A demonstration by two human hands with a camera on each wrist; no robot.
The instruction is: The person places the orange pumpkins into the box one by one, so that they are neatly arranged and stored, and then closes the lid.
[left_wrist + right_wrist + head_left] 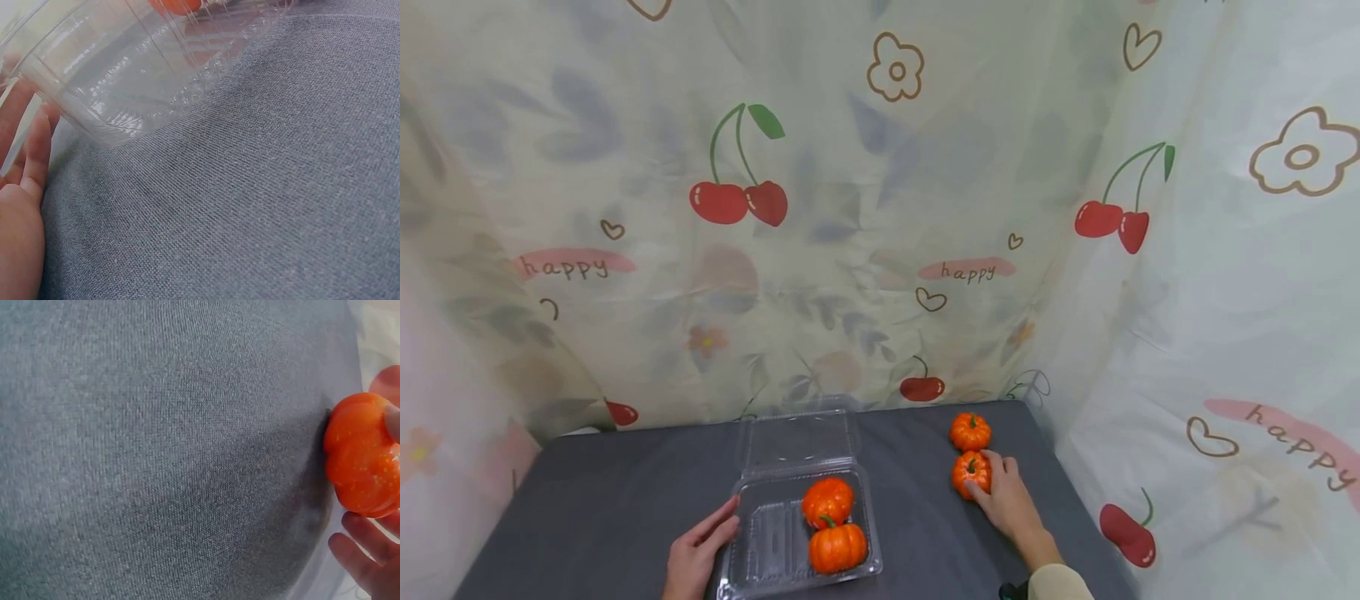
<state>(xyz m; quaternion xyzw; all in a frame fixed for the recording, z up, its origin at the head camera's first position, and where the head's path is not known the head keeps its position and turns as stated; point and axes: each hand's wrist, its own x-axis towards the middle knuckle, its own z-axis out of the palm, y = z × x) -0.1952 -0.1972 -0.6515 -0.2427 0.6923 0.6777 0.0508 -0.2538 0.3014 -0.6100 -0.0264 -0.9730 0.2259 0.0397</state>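
A clear plastic clamshell box lies with its lid raised at the back. Two small orange pumpkins sit in its right part, one behind the other. My left hand is at the box's left wall, its fairly straight fingers touching the plastic. Over on the right, my right hand grips a small orange pumpkin between thumb and fingers; the right wrist view has this pumpkin at its right edge. Just behind it stands another small pumpkin.
Dark grey cloth covers the table. A pale curtain printed with cherries and flowers hangs along the back edge and closes off the right and left sides.
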